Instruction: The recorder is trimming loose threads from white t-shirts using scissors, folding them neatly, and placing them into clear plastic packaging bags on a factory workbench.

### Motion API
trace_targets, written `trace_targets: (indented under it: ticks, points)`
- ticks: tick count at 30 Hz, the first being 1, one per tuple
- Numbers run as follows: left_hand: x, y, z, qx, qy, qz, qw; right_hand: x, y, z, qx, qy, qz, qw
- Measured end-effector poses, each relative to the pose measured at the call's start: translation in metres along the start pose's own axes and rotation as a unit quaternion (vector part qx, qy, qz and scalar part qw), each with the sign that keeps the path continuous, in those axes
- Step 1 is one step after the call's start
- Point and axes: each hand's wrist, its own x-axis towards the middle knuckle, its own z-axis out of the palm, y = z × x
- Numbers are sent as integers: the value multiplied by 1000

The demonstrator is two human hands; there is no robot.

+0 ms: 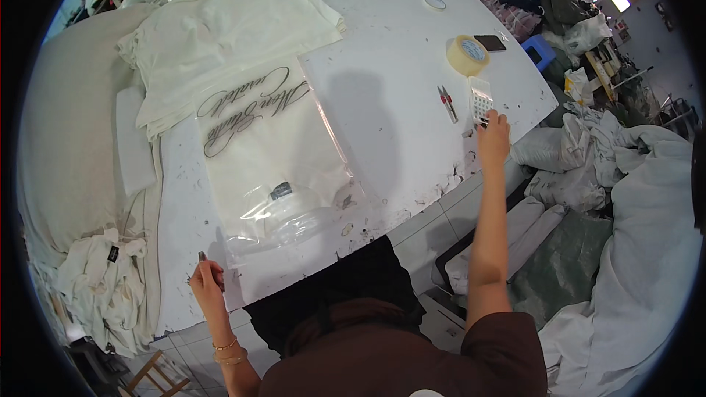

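My right hand (494, 132) is at the near end of a white sheet of small stickers (481, 95), its fingertips closed on that end. My left hand (208, 277) is curled closed by the table's near left edge. A small dark metallic tip (202, 256) sticks out of its fingers; the rest is hidden. Between the hands lies a folded white garment in a clear plastic bag (272, 154) with dark script lettering and a small dark label patch. Red-handled thread snips (448, 104) lie just left of the sticker sheet.
White T-shirts (228, 29) are stacked at the far left. A tape roll (468, 55), a dark phone (490, 43) and a small ring (434, 3) sit at the right. Cream fabric (81, 132) lines the left side; bagged cloth (566, 151) and a blue stool (538, 51) stand beyond the right edge.
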Motion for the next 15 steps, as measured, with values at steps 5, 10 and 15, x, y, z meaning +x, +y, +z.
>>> trace_targets:
  ticks: [5, 10, 15]
  points:
    - [-4, 33, 22, -2, -21, 101, 995, 17, 77, 29, -26, -90, -65, 993]
    - [-15, 56, 43, -46, -72, 137, 987, 42, 59, -31, 73, -38, -122, 989]
    - [-30, 78, 72, -68, -171, 124, 975, 68, 18, -108, 292, -224, -70, 927]
